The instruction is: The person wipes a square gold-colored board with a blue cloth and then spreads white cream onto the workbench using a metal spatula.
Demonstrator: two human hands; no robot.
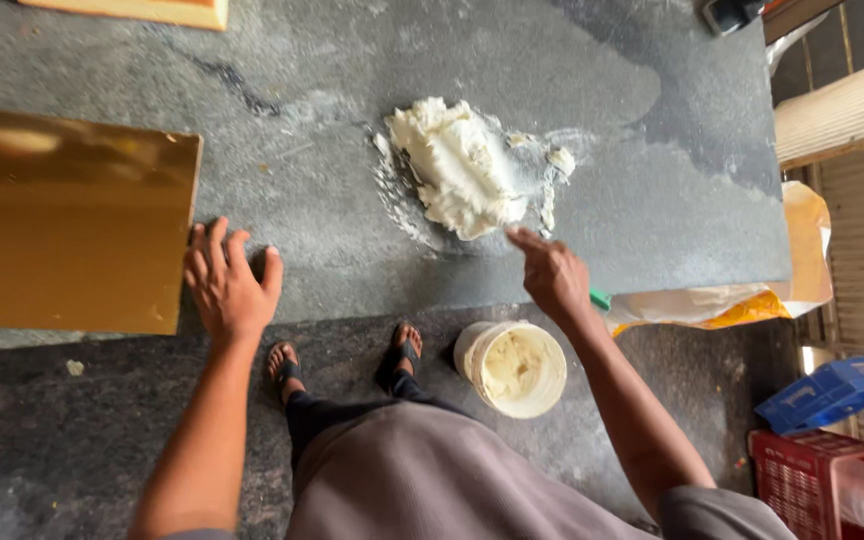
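1. Surface: a dark grey stone slab (352, 200), dusted with pale smears, stands above a mottled floor seen from a head-down view.
2. Work item: a mound of off-white putty (460, 165) lies on the slab, right of centre, with small scraps scattered just beside it.
3. Right hand (552, 275): knuckles up, forefinger extended towards the near edge of the mound, the remaining fingers curled. A green item (600, 298) shows beneath the palm; whether the hand grips it cannot be told.
4. Left hand (227, 280): spread wide and flat on the slab, holding nothing, just beside the corner of a gold-coloured board (62, 220).
5. Below: a white bucket (512, 368) with pale residue stands on the floor near the sandalled feet (342, 362).
6. Right margin: a yellow and white sack (742, 295), a blue crate (832, 392) and a red crate (802, 480).
7. Risk, as judged: the mound sits close to the scraps and dust, so grit could be worked into it; material dragged towards the near edge could drop onto the feet or miss the bucket; a slip of the bracing hand could smear the gold board.
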